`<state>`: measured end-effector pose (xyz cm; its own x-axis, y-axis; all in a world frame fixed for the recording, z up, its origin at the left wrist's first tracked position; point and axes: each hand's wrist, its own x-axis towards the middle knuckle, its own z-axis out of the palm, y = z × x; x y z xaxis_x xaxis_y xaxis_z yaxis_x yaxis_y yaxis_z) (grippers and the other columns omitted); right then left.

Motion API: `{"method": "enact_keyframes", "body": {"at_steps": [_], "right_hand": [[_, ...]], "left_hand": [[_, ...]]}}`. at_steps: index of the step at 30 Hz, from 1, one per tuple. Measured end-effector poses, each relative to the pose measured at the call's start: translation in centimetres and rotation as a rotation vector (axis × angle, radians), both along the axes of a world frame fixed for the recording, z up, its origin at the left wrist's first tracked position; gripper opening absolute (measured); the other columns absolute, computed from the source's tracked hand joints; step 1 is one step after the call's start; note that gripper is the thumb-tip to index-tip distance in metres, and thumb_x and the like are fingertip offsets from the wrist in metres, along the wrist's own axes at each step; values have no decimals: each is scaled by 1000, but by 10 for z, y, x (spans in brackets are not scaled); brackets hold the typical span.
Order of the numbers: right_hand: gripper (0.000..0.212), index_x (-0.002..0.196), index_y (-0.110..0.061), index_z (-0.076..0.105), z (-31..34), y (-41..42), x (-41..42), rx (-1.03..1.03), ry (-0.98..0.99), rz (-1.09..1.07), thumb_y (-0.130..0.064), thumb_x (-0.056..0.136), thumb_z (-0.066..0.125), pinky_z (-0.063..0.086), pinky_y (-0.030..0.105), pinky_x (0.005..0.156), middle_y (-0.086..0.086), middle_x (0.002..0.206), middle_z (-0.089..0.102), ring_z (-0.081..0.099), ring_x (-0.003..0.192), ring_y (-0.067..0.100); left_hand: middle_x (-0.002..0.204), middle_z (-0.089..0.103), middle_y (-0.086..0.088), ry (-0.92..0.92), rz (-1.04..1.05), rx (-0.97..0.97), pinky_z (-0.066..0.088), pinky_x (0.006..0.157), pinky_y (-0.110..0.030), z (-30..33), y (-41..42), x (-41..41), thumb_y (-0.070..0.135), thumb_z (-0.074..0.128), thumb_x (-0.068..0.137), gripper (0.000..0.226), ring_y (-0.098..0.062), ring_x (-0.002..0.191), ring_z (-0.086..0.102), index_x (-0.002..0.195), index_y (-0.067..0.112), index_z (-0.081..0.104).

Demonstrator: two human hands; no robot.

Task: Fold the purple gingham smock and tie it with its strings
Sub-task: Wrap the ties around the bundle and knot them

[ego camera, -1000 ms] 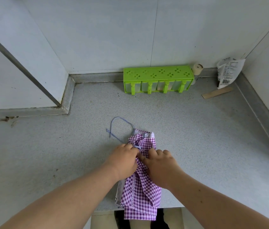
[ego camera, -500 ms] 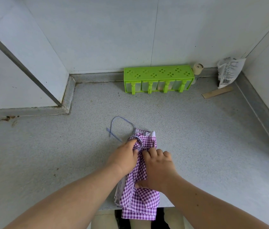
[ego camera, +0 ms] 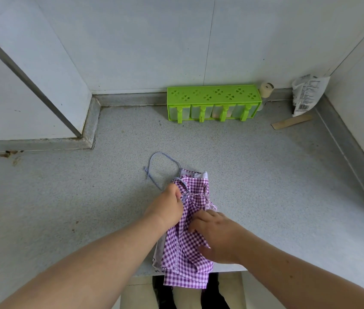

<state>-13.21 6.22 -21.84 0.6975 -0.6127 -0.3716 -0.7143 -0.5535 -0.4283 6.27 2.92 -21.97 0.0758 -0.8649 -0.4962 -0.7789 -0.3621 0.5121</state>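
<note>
The purple gingham smock (ego camera: 185, 248) lies bunched in a long narrow bundle at the front edge of the grey counter (ego camera: 266, 175), its lower end hanging over the edge. A thin string crosses its upper part, and a blue-white string (ego camera: 156, 159) loops on the counter to the upper left. My left hand (ego camera: 167, 208) grips the smock's left side near that string. My right hand (ego camera: 216, 236) rests lower on the fabric, fingers pressing and pinching its right side.
A green spice rack (ego camera: 213, 104) stands against the back wall. Beside it are a small beige-capped bottle (ego camera: 266, 90), a crumpled white packet (ego camera: 308, 94) in the right corner and a flat wooden stick (ego camera: 291, 122). A raised ledge (ego camera: 89, 126) borders the left.
My right hand has slid down and to the right along the smock, uncovering its upper part and the string across it. My left hand has stayed at the left side.
</note>
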Motion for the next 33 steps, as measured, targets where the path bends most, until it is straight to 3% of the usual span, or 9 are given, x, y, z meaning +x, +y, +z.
{"method": "enact_keyframes", "body": {"at_steps": [3,5,10,17,22,26,28,30,33], "right_hand": [[86,134,-32,48,8,2,-6,-85,94,94,-86,67,63,31,37,111,-12,129,47,43,119,14],[89,127,-30,51,9,7,-1,-144,136,167,-91,63,58,36,37,104,-10,122,53,46,111,16],[27,106,-22,68,3,12,19,-130,114,150,-47,96,61,53,36,87,-5,95,68,62,88,19],[15,91,-30,55,18,11,28,120,-49,-241,-41,102,55,29,17,58,-12,83,57,54,75,11],[18,113,-19,64,5,16,38,288,69,-306,-30,105,53,37,18,66,-5,96,61,61,88,18],[30,132,-26,45,2,8,32,219,109,-173,-20,104,47,44,30,66,-2,93,61,60,79,20],[26,130,-28,43,9,2,31,141,83,-161,-29,105,46,41,29,61,-6,85,58,57,72,18],[14,115,-31,51,16,-8,33,21,2,-273,-35,104,42,42,25,61,-10,87,59,60,75,15],[18,117,-33,53,23,-34,42,-154,-125,-569,-40,103,43,46,21,79,-14,107,56,57,91,6]], "left_hand": [[80,62,3,-30,-131,81,45,54,-34,9,6,4,43,55,100,19,-14,60,53,112,34,44],[83,65,3,-39,-188,150,49,54,-35,11,10,8,42,59,95,39,-15,60,59,128,39,38],[92,71,-6,15,-215,203,62,68,-44,1,15,11,36,58,101,55,-23,70,70,145,40,24],[92,66,0,115,-147,234,51,62,-32,-3,11,14,38,49,108,50,-14,72,64,153,34,25],[66,44,2,180,-113,282,33,42,-24,-11,8,21,18,41,109,51,-9,47,36,154,35,26],[66,43,2,245,-31,321,32,44,-25,-11,5,23,16,39,106,48,-10,50,36,150,37,34],[74,54,1,312,23,334,41,57,-27,-8,2,26,26,43,102,45,-12,61,49,145,41,39],[104,69,3,371,63,319,51,80,-35,-5,-2,29,46,48,100,39,-15,89,66,139,45,42],[115,69,3,467,161,238,48,79,-30,3,-9,31,49,49,106,24,-14,101,67,127,38,50]]}}
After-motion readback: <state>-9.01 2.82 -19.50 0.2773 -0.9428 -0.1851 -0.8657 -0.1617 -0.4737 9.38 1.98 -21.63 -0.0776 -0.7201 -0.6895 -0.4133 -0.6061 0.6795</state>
